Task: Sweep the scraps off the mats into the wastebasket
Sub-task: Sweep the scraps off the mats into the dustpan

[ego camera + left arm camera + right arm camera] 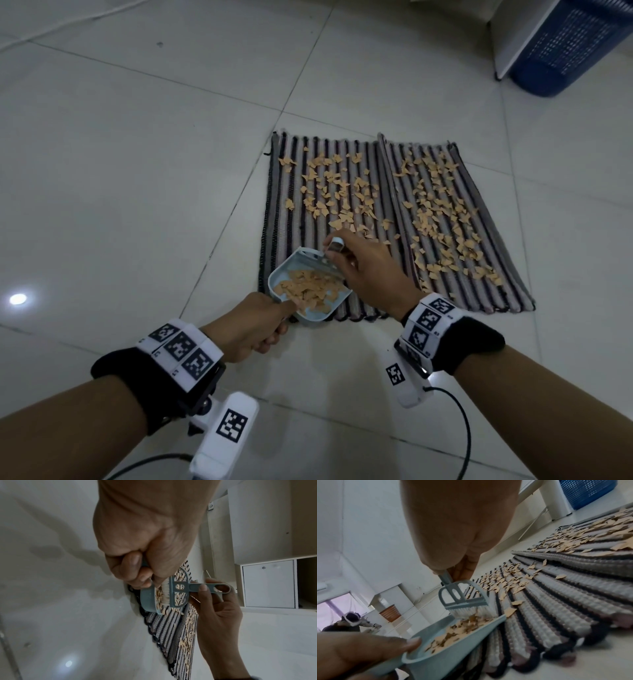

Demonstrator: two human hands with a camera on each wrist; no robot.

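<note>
Tan scraps (pixel 435 212) are strewn over two striped mats (pixel 342 308) on the floor; one dustpan (pixel 310 313) is held in the left grip (pixel 250 329), one brush (pixel 465 601) in the right grip (pixel 366 270); one blue wastebasket (pixel 565 48) stands well apart.

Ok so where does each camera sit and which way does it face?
Head: looks down at two striped woven mats, both forearms showing.
Left wrist: looks along left hand gripping pale blue plastic dustpan.
Right wrist: looks along right hand holding small blue hand brush.
All share dustpan, brush, tan paper scraps.
</note>
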